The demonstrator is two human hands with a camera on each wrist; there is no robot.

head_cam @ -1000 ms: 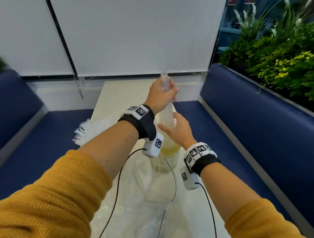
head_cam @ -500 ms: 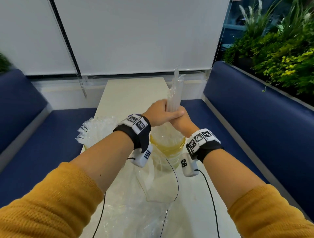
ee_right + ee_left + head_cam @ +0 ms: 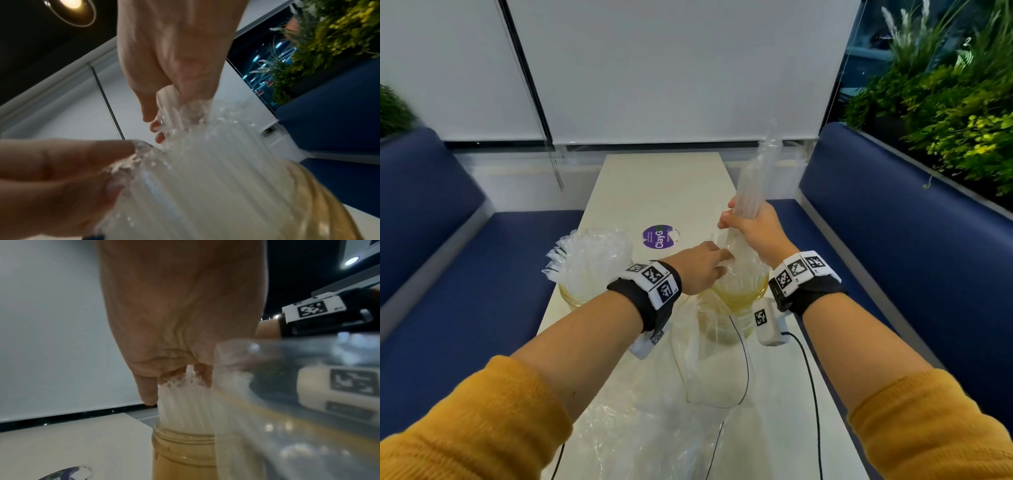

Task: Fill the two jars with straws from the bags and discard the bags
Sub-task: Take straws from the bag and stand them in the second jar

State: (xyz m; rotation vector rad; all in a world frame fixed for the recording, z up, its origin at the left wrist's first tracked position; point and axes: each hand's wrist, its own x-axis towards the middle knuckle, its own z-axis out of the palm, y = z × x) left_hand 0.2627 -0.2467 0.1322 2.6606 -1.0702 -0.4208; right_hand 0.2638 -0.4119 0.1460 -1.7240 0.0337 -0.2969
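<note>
Two amber-tinted jars stand on the table. The left jar (image 3: 572, 296) is full of clear wrapped straws (image 3: 589, 260). Over the right jar (image 3: 739, 303) my right hand (image 3: 739, 219) grips a clear bag (image 3: 756, 174), which stretches upward from it. My left hand (image 3: 717, 265) reaches in low and curls its fingers over the tops of the straws (image 3: 185, 402) in that jar (image 3: 183, 451). In the right wrist view my right hand (image 3: 164, 120) squeezes the bag's neck above the straw bundle (image 3: 205, 178), and the left hand's thumb (image 3: 92, 155) pinches the bundle's edge.
An empty crumpled clear bag (image 3: 654, 428) lies on the near part of the table (image 3: 664, 181), under my forearms. A purple round label (image 3: 659, 237) lies behind the jars. Blue benches (image 3: 893, 240) flank the narrow table, and plants (image 3: 945, 102) stand at the right.
My left hand has come down from the bag's top to the straw tops at the jar mouth. The right hand has risen and now grips the bag above the jar.
</note>
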